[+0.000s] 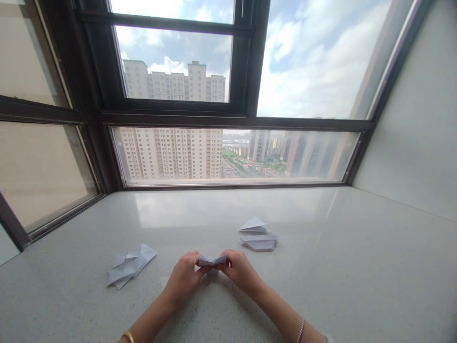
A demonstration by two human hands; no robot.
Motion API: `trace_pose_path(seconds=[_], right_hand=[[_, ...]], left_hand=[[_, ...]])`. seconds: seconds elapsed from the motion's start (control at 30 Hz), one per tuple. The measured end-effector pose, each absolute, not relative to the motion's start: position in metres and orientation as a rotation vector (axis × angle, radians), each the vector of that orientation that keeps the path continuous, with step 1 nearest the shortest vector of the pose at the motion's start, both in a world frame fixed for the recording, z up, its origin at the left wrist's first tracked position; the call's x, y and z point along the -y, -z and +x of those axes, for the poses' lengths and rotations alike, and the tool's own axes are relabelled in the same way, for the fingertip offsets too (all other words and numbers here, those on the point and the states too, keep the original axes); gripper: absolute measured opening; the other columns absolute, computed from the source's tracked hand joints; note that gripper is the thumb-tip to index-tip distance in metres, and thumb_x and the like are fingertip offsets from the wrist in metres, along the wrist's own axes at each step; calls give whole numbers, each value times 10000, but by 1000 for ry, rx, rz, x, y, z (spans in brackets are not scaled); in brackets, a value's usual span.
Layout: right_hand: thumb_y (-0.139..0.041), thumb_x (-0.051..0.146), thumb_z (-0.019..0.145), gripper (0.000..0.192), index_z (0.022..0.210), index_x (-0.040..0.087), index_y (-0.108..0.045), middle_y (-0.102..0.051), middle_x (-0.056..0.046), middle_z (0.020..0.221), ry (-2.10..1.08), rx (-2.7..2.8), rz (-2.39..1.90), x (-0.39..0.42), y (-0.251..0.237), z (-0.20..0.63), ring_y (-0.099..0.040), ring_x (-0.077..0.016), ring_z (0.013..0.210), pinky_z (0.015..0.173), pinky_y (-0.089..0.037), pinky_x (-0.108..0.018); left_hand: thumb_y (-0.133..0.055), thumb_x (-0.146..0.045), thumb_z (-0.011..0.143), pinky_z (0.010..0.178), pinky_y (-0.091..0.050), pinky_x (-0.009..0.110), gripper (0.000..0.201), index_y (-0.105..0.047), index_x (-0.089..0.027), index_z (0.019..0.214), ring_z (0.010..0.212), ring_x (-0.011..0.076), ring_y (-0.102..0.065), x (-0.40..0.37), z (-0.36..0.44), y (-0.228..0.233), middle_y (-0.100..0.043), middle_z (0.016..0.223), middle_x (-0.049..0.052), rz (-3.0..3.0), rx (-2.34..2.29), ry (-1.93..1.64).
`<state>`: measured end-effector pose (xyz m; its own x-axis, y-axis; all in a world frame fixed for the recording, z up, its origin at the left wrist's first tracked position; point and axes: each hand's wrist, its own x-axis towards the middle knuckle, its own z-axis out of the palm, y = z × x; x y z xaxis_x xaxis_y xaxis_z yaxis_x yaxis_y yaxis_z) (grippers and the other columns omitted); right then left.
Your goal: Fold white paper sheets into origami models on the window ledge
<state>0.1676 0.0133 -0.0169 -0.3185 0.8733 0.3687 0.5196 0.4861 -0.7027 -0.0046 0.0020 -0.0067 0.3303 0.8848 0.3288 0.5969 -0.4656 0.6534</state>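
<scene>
A small piece of folded white paper [213, 261] is held between my two hands, just above the pale speckled sill. My left hand [186, 274] pinches its left end between thumb and fingers. On the right end, my right hand [239, 270] has the same kind of pinch. The paper dips in the middle, and both its ends are partly covered by my fingers. Beyond my right hand lie several folded white papers [259, 242], one with a pointed top. Left of my left hand rests another group of folded papers [131, 266], overlapping each other.
The pale stone sill [339, 276] spreads out around my hands. Dark window frames [232, 121] bound it at the back and left, with tall buildings outside. A white wall [417, 128] stands on the right.
</scene>
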Motion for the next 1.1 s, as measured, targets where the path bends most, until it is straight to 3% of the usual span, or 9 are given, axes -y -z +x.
trace_pose_path(seconds=[0.23, 0.4, 0.63, 0.8, 1.1], right_hand=[[-554, 186, 682, 102, 662, 170, -653, -608, 1, 611, -808, 1970, -1067, -16, 19, 166, -481, -124, 555, 514, -339, -215], [-546, 206, 695, 129, 647, 174, -662, -610, -16, 620, -696, 1948, -1081, -15, 17, 167, -479, -129, 560, 527, -340, -222], [-562, 176, 647, 112, 702, 157, -657, -640, -8, 686, -934, 1886, -1036, -19, 24, 167, -524, -145, 614, 576, -379, -232], [-599, 353, 644, 230, 692, 131, -638, -589, -1, 604, -1232, 1743, -1015, -19, 22, 167, -463, -106, 492, 450, -343, -209], [-654, 494, 540, 375, 555, 135, -548, -464, 50, 456, -1371, 1472, -1018, -19, 21, 163, -349, -47, 369, 360, -250, -185]], left_hand=[[-514, -297, 721, 599, -347, 248, 182, -623, -186, 628, 633, 168, -500, -2, -5, 3, -584, 635, 16, 2198, -1359, -887], [-499, -296, 738, 630, -341, 263, 188, -611, -201, 621, 668, 177, -478, -1, -5, 6, -575, 663, 27, 2254, -1374, -967], [-508, -356, 731, 644, -333, 275, 210, -611, -195, 643, 704, 195, -473, 0, -2, 10, -591, 685, 37, 2247, -1444, -898], [-498, -394, 725, 606, -338, 250, 263, -627, -176, 654, 648, 176, -485, 0, 1, 4, -601, 650, 25, 2028, -1347, -984], [-441, -481, 743, 591, -341, 242, 393, -630, -137, 734, 622, 167, -509, -1, 6, 8, -630, 661, 38, 1824, -1219, -997]])
